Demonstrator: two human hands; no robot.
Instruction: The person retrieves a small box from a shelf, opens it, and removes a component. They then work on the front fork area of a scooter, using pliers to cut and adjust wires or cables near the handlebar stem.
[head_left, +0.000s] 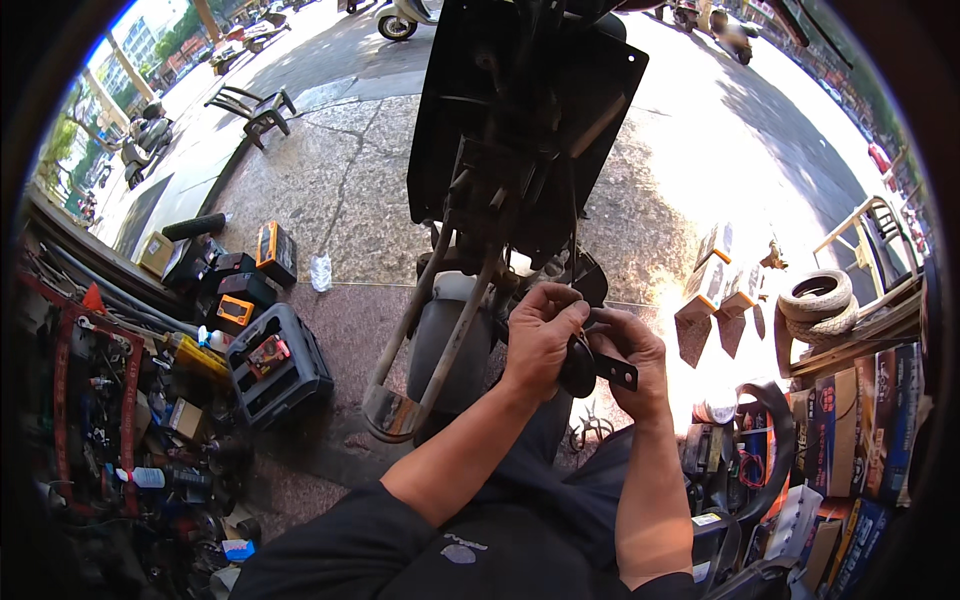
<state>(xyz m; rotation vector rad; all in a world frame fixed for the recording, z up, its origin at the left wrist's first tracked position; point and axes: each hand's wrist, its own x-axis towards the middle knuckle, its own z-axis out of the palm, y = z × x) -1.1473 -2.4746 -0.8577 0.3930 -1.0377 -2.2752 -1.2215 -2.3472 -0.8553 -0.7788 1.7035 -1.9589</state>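
My left hand (542, 338) is closed, its thumb and fingers pinched at the top of a black, round, disc-shaped part (577, 372). Beside it, my right hand (640, 360) grips a flat black bracket (616, 372) with small holes along it. The two pieces meet between my hands, but my fingers hide whether they are joined. Just beyond my hands stands a partly stripped scooter (500, 190), with its dark frame and panels exposed. A bent metal tube rail (462, 340) and a grey wheel cover (437, 345) lie close to my left forearm.
On the left are an open grey tool case (280, 375), several batteries (276, 250) and a cluttered rack of tools (95, 400). Stacked tyres (818, 300), boxes (715, 285) and a shelf of cartons (850, 430) stand right. A dark chair (258, 110) is farther off.
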